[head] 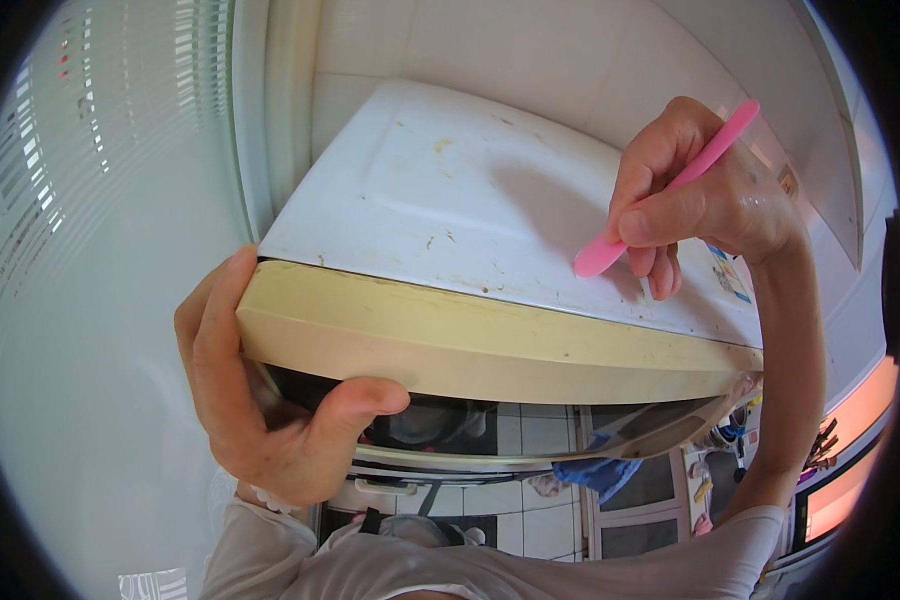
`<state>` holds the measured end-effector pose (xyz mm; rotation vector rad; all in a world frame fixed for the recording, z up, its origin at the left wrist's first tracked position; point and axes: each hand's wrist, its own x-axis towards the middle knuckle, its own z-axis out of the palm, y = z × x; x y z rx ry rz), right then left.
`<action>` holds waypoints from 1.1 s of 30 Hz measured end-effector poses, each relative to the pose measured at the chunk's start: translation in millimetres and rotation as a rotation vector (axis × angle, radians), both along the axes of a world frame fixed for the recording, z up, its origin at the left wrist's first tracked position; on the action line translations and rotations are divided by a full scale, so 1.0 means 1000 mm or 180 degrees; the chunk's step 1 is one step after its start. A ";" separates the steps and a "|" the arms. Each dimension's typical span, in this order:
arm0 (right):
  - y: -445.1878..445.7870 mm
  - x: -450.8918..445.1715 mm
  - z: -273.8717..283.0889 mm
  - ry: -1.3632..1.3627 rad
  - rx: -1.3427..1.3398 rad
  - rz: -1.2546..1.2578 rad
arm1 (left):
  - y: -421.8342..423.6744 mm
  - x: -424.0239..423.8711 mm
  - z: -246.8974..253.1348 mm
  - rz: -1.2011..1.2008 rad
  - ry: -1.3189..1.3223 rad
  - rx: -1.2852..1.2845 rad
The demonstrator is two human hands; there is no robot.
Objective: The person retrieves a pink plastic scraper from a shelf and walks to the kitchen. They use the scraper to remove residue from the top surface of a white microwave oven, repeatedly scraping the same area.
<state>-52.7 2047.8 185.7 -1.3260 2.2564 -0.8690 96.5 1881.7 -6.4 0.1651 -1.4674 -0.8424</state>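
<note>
Before me is a white appliance cabinet (420, 172), its top marked with yellow-brown spots and smears. A yellowed cream trim (450, 330) runs along its front, above a dark glossy front panel (547, 431). My left hand (285, 427) grips the trim's left front corner, fingers round the side and thumb against the front. Pinched like a pen in my right hand (690, 191) is a slim pink plastic tool (709, 154), slanting down to the left. Its wide, flat pink end is at the white top, near the front edge; I cannot tell whether it touches.
A frosted ribbed glass pane (120, 300) stands close on the left. Behind the cabinet is a tiled wall (495, 45). A printed sticker (729, 274) is on the top's right side. Below hangs a blue cloth (600, 472), with floor tiles (506, 525) beyond.
</note>
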 end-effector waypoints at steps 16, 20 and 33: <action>0.018 -0.004 -0.007 -0.0113 -0.0096 -0.0063 | -0.007 0.004 -0.003 -0.0022 -0.0029 -0.0428; 0.026 -0.002 0.002 0.0030 0.0168 -0.0160 | -0.005 -0.004 -0.005 -0.0170 0.0000 -0.0448; 0.016 0.009 0.000 0.0107 0.0046 -0.0031 | -0.005 0.002 -0.001 -0.0086 0.0026 -0.0193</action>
